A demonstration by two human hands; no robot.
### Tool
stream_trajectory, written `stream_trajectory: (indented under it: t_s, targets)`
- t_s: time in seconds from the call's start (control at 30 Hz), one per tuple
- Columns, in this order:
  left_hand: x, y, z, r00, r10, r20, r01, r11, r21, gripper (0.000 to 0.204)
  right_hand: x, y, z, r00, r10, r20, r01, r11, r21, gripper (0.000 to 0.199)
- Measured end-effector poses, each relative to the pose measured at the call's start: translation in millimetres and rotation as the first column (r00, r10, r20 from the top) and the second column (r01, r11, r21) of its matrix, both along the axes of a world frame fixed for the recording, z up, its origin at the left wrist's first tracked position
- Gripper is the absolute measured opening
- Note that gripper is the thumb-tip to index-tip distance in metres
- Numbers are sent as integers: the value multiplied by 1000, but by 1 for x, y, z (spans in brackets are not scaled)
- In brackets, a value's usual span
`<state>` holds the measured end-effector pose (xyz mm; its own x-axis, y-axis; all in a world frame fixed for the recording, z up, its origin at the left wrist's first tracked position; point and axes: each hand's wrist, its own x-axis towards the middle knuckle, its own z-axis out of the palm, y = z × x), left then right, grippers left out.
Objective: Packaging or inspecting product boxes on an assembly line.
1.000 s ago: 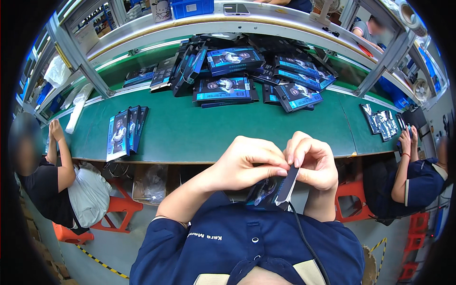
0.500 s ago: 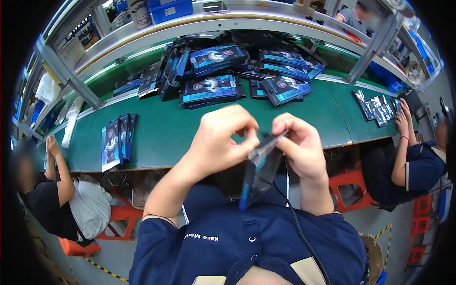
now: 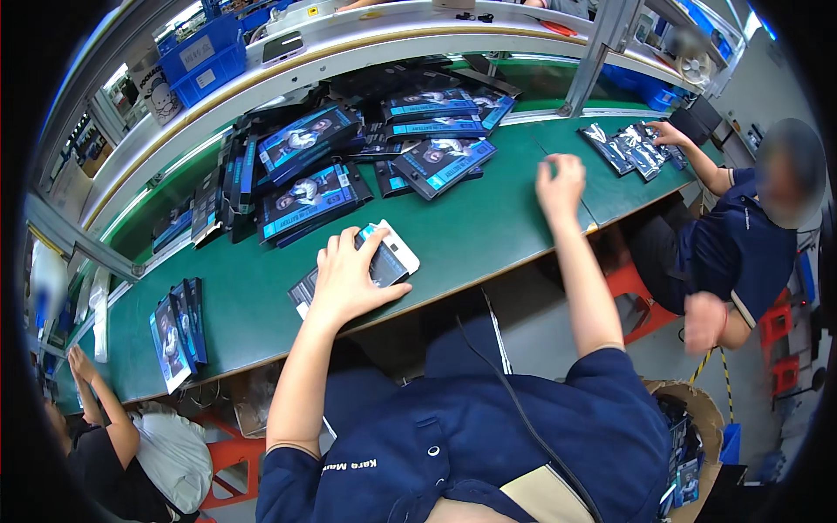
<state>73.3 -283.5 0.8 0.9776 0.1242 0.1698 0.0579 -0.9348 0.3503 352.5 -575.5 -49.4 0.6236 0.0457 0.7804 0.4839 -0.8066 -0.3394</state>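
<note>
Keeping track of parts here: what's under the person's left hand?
Under the left hand is a flat dark box with a white end showing beyond the fingers, over the green tabletop. The hand covers the box's middle, so that part cannot be seen.

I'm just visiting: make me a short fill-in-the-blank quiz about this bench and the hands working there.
1. The left hand is on a dark package with a ____ piece at its far end.
2. The camera wearer's hand nearer the shiny packets is the ____ one.
3. The tabletop is coloured ____.

Missing words: white; right; green.
</note>
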Motion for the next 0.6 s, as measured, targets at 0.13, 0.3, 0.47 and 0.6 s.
stream_trajectory:
  t_s: [0.13,0.3,0.47,0.6]
  targets:
    - [4,3,1,996,-82,-20,82,997,-2,92,101,-116,-11,755,-625,-199,536,763,-361,60]
    - [-4,15,1,996,-62,-71,57,996,-73,93,82,-112,4,796,-502,-338,398,855,-332,49]
    - [-1,4,15,991,-116,-68,107,986,-131,105,46,-206,-62,782,-287,-553,567,696,441,84]
    - [-19,-7,27,995,-64,74,68,996,-54,109,-85,-130,-21,801,43,-598,434,646,628,52]
